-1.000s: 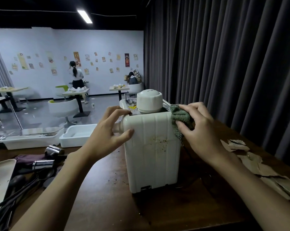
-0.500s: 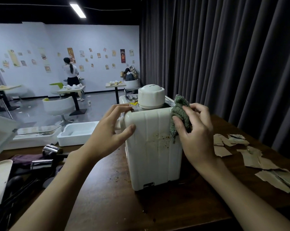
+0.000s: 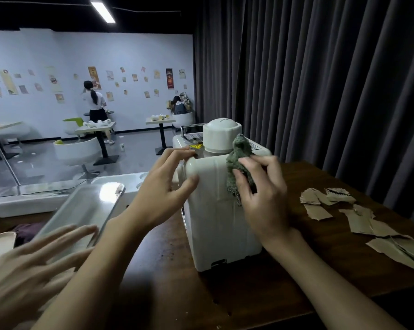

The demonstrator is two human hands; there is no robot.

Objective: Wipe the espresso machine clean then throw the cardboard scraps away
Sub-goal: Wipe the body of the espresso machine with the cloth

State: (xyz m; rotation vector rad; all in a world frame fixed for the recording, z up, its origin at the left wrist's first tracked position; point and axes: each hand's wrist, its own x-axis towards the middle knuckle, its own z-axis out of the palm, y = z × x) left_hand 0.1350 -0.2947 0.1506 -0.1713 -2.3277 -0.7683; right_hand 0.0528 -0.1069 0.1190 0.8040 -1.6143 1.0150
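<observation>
A white espresso machine (image 3: 215, 225) stands on the dark wooden table (image 3: 167, 270), its back panel facing me and a round white cap (image 3: 221, 134) on top. My left hand (image 3: 163, 194) grips its upper left corner, fingers over the top and thumb on the panel. My right hand (image 3: 263, 201) presses a crumpled green cloth (image 3: 239, 156) against the upper right of the panel. Several torn cardboard scraps (image 3: 360, 222) lie on the table to the right of the machine.
At the lower left, another person's blurred open hand (image 3: 27, 265) reaches in beside a tilted metal tray (image 3: 86, 208). A white bin (image 3: 120, 181) sits behind it. A dark curtain (image 3: 320, 79) hangs close behind the table. Two people are in the far room.
My right hand has slid the cloth from the machine's right edge leftward onto its back panel. A metal tray and another person's hand have come into view at the left.
</observation>
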